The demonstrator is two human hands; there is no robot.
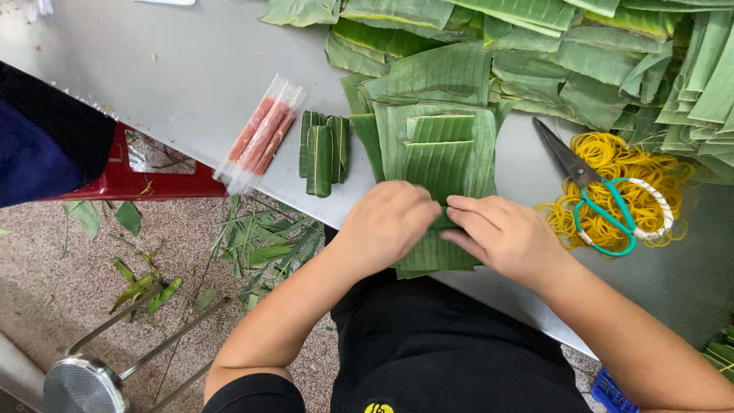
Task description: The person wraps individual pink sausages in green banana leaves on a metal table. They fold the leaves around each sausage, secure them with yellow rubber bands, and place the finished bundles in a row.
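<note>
My left hand (386, 222) and my right hand (505, 237) meet over a small stack of cut banana-leaf pieces (440, 164) at the near edge of a grey metal table (191, 84). Both hands pinch and fold the front part of the top leaf; what lies inside the fold is hidden by the fingers. Left of the stack lie three small leaf-wrapped rolls (323, 153). Further left are pink meat sticks in clear plastic wrap (262, 136).
Scissors with teal handles (596, 195) rest on a heap of yellow rubber bands (619, 191) to the right. A big pile of banana leaves (535, 53) fills the table's far side. A red plastic stool (145, 180), leaf scraps (260, 241) and a metal stool (84, 382) are on the floor.
</note>
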